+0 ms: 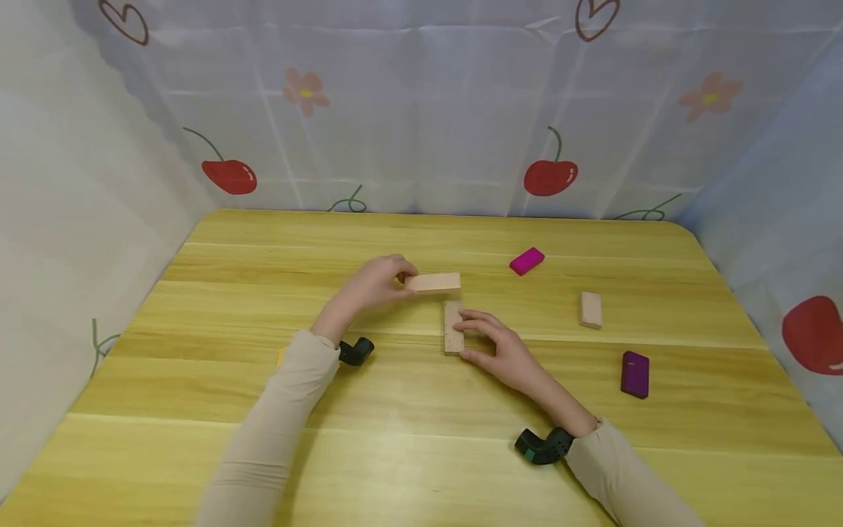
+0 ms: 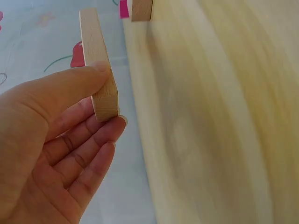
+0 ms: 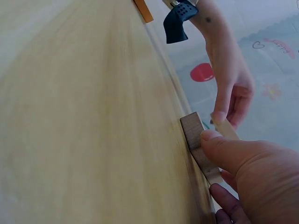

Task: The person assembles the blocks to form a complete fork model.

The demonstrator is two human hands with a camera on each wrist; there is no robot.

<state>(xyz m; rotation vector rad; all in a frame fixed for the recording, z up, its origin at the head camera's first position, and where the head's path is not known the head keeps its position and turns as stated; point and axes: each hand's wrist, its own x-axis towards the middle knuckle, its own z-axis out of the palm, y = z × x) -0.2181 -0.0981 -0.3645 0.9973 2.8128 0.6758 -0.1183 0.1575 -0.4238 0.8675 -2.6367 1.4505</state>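
My left hand (image 1: 385, 280) pinches one end of a plain wooden block (image 1: 435, 283) between thumb and fingers. In the left wrist view this block (image 2: 96, 46) is held up in the air, its far end free. My right hand (image 1: 503, 348) grips a second plain wooden block (image 1: 452, 337), which lies lengthwise just below the first in the head view. The right wrist view shows the thumb on one side of that second block (image 3: 205, 163) and fingertips on the other. Its far end comes close to the left hand's block.
Right of the hands on the wooden table (image 1: 408, 454) lie a magenta block (image 1: 527, 261), a pale wooden block (image 1: 590, 310) and a purple block (image 1: 635, 375). An orange block (image 3: 143, 10) is mostly hidden behind the left sleeve. A printed curtain (image 1: 421, 110) hangs behind.
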